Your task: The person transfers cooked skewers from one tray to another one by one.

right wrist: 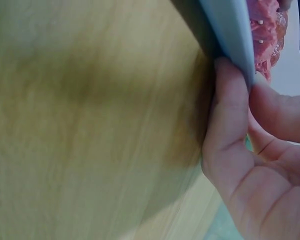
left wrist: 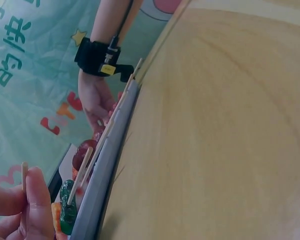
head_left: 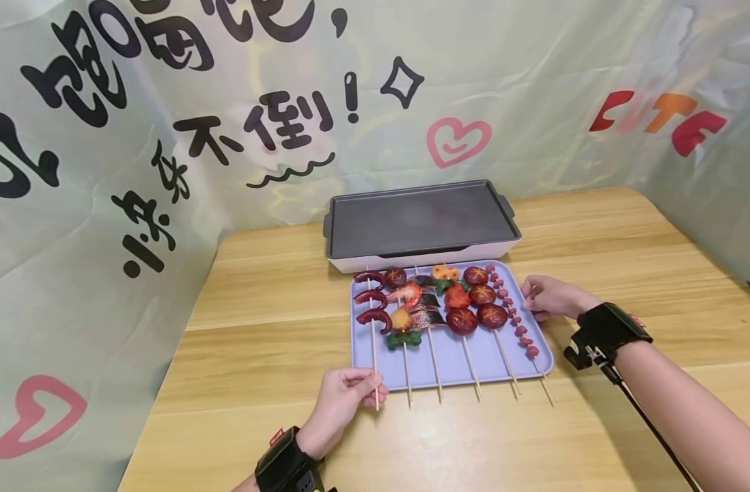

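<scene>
My left hand (head_left: pixel 349 391) pinches the bare stick end of the leftmost skewer (head_left: pixel 373 350), which carries dark red curled tentacle pieces. That stick end (left wrist: pixel 24 175) stands up between thumb and finger in the left wrist view. Below the skewer lies a lavender tray (head_left: pixel 421 372). My right hand (head_left: pixel 556 298) grips the tray's right edge, with the thumb (right wrist: pixel 277 107) above the rim and a finger underneath. Other skewers on the tray hold a shrimp (head_left: pixel 412 294), red-brown mushroom caps (head_left: pixel 462 321), green pieces (head_left: pixel 404 339) and small pink pieces (head_left: pixel 515 320).
Right behind the tray stands a flat griddle (head_left: pixel 418 219) with a dark plate and white base. Both sit on a wooden table (head_left: pixel 252 328). A printed cloth (head_left: pixel 522 75) hangs behind and at both sides. Several stick ends overhang the tray's front edge.
</scene>
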Tool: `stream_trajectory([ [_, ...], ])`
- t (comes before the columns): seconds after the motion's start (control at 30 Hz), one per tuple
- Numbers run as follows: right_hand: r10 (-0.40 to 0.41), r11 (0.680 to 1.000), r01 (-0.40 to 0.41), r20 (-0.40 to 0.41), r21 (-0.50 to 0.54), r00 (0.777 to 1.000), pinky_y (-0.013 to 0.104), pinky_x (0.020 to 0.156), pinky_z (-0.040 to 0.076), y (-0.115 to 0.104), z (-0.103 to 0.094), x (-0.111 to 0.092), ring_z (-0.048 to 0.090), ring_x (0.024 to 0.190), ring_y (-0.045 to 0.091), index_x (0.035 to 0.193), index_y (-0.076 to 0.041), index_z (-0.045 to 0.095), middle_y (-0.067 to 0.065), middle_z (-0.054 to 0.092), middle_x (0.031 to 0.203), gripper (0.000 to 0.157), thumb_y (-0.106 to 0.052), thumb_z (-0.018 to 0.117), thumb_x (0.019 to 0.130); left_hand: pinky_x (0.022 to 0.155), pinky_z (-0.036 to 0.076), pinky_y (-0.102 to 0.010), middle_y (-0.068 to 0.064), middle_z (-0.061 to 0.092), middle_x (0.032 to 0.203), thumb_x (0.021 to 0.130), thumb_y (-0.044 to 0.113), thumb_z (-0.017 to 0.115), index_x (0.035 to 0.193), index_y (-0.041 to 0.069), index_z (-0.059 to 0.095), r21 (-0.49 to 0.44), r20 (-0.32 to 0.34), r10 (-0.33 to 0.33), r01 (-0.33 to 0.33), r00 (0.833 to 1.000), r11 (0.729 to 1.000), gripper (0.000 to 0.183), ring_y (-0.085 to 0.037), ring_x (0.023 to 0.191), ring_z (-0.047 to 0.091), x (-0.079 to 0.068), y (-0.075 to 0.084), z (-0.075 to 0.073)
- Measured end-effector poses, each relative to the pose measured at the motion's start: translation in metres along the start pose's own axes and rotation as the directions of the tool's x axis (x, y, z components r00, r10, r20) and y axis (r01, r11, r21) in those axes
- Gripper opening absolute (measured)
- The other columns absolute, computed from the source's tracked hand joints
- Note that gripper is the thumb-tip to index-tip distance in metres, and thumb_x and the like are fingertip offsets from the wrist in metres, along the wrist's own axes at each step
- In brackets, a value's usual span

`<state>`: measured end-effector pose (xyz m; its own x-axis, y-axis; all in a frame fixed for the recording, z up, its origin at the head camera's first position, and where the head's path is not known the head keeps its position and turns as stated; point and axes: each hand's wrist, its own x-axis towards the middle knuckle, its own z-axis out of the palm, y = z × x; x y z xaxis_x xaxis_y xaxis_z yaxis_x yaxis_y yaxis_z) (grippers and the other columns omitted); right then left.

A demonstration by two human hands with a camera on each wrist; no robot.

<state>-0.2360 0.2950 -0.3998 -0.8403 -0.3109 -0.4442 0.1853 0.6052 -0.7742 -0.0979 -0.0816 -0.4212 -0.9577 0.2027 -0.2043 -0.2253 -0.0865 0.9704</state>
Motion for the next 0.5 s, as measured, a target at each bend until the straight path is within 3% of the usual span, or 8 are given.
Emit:
stream_trajectory([
  [0.5,0.002,1.0,-0.002,0.011,-0.004,1.0,0.027,0.062,0.05,0.001,-0.001,0.001,0.051,0.076,0.017,0.093,0.005,0.035,0.011,0.047,0.086,0.012,0.007,0.045,0.087,0.06,0.057,-0.023,-0.012,0.067,0.071,0.086,0.001,0.058,0.096,-0.018,0.059,0.068,0.002,-0.07,0.07,0.998,0.995,0.022,-0.01,0.058,0.062,0.016,0.0,-0.006],
])
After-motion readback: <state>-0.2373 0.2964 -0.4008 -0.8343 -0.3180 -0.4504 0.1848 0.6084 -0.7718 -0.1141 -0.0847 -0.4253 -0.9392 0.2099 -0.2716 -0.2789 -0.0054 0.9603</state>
